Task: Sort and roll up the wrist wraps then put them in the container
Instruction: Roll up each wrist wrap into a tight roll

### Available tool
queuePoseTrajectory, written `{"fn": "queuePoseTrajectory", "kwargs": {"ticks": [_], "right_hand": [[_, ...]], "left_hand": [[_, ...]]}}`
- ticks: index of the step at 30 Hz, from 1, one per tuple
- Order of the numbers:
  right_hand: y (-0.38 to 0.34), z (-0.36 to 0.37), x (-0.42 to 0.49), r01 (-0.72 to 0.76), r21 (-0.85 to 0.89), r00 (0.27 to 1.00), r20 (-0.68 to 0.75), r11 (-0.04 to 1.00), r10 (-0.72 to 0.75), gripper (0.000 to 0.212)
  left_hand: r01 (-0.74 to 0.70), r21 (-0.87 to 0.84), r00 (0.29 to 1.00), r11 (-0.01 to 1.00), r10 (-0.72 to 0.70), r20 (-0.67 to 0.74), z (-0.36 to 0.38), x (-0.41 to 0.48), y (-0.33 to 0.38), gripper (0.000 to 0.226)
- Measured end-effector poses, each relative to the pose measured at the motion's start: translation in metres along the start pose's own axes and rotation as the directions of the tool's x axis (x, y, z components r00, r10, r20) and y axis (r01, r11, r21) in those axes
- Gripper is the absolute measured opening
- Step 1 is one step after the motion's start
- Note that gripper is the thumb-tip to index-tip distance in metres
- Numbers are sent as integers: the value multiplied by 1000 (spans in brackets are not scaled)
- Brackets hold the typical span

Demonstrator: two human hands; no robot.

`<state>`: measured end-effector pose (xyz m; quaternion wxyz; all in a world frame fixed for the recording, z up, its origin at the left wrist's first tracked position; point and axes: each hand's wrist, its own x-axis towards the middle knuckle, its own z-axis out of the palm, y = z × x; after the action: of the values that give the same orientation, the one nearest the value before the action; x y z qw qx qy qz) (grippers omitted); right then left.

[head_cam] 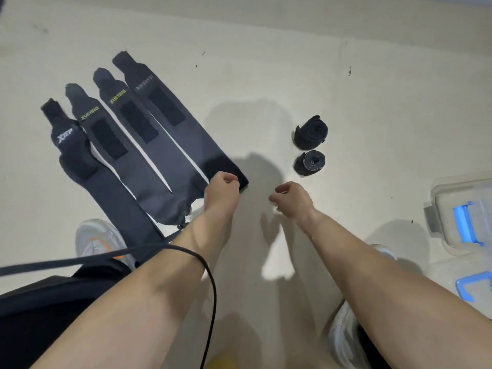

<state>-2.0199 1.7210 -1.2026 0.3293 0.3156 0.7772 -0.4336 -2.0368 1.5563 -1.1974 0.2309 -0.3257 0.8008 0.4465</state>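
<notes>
The rightmost flat wrap (pixel 170 129) is the one in hand: it lies stretched out on the floor (pixel 266 62), its dark near end right under your left hand (pixel 222 189), with three other flat wraps (pixel 138 147) side by side to its left. Judging by that, sorting looks finished and you are about to start rolling this wrap. Your left fingers are curled at the near end and seem to touch it, but whether they have pinched the fabric I cannot tell. Your right hand (pixel 291 199) hangs just beside it over bare floor, fingers loosely curled, holding nothing. The next move calls for bringing that hand onto the same end, so both thumbs can turn the edge over and keep the roll tight and square as it goes up the strip. To the right, well apart, lie a larger rolled wrap (pixel 311 132) and a smaller rolled wrap (pixel 310 163), not yet packed. The container (pixel 442 193) sits at the far right edge, only partly in view.
</notes>
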Motion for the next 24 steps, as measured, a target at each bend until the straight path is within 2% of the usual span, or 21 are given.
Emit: {"fn": "queuePoseTrajectory", "kwargs": {"ticks": [2,5,8,9,10,12,14,15,19,21,24], "right_hand": [[-22,16,-2,90,-41,995,49,995,-88,41],[-51,38,8,148,-67,984,105,987,-141,53],[-66,59,23,142,-67,984,118,988,-133,62],[-67,65,27,125,-68,987,110,990,-117,61],[-67,69,31,116,-76,989,97,990,-109,56],[-64,72,36,116,-76,991,81,990,-110,40],[-58,72,41,131,-41,985,115,990,-126,17],[-56,72,43,134,-24,982,136,991,-130,13],[-53,68,44,98,17,982,161,995,-99,21],[-56,63,42,85,43,981,170,995,-91,19],[-66,52,32,140,75,969,195,987,-152,13]], "left_hand": [[48,52,990,998,-41,-134,-18,5,-11,25],[157,-55,969,986,-164,-182,-33,17,-28,26],[226,-271,965,935,-254,-71,-33,26,-39,10],[242,-356,964,902,-266,-19,-31,27,-40,14],[268,-422,959,866,-281,32,-29,26,-41,21],[309,-471,948,826,-307,83,-27,29,-44,17],[348,-474,935,809,-334,116,-26,34,-48,18],[352,-468,935,811,-331,130,-26,35,-48,15],[286,-426,958,859,-241,157,-32,37,-46,14],[223,-389,973,894,-182,140,-37,34,-42,24],[187,-322,982,928,-164,98,-49,25,-31,47]]}}
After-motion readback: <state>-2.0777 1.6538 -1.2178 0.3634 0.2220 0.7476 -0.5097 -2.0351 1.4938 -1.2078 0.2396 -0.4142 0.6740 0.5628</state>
